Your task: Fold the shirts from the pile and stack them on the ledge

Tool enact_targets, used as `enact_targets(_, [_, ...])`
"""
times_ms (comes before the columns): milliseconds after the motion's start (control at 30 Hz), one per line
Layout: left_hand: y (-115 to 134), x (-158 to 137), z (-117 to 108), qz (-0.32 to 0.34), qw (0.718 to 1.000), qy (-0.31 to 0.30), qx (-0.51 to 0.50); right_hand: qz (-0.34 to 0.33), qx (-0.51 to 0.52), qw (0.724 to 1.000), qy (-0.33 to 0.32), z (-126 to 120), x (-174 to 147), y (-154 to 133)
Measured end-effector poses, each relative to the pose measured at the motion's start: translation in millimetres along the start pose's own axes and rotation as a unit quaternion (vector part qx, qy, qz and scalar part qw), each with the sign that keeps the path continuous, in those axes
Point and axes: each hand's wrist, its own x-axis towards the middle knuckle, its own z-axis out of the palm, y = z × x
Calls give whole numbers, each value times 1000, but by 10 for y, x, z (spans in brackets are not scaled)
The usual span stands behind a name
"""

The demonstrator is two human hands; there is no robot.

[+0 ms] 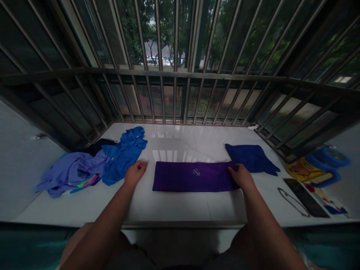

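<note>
A purple garment (180, 178) with a small grey print lies folded into a long flat strip on the white tiled sill. At the strip's right end, the thumb and fingers of my right hand (241, 175) pinch its edge. My left hand (136, 171) is just off the left end, not touching the cloth, its fingers curled together with nothing visible in them. Near that hand lies a crumpled blue garment (120, 157). Behind my right hand sits a folded dark blue garment (251, 158), partly touching the purple strip.
A lavender garment (73, 170) and dark cloth (98, 146) are heaped at the left. On the right stand a yellow and blue container (312, 167), a dark flat panel (305, 197) and a looped cord (292, 202). Metal window bars (176, 75) border the back.
</note>
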Motion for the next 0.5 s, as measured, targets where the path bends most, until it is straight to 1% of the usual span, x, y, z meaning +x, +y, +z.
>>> enact_targets(67, [68, 75, 24, 21, 1000, -16, 4, -11, -17, 1000, -7, 28, -7, 22])
enact_targets(100, [120, 120, 41, 40, 999, -28, 6, -28, -24, 999, -8, 34, -7, 27])
enact_targets(133, [183, 167, 63, 64, 997, -45, 8, -53, -30, 998, -7, 32, -1, 25])
enact_targets(200, [326, 263, 114, 116, 989, -91, 14, -128, -35, 991, -15, 16, 33, -3])
enact_targets(267, [471, 353, 167, 158, 977, -141, 26, -206, -37, 977, -41, -7, 96, -55])
enact_targets(333, [598, 430, 206, 179, 966, -181, 42, -257, -46, 963, -72, -36, 180, -113])
enact_targets(400, [702, 488, 212, 185, 959, -205, 57, -284, -60, 952, -97, -91, 268, -163])
enact_targets(467, [790, 526, 167, 193, 957, -209, 63, -308, -71, 942, -113, -196, 342, -197])
enact_targets(500, [831, 537, 122, 199, 957, -202, 62, -320, -74, 937, -114, -272, 369, -207])
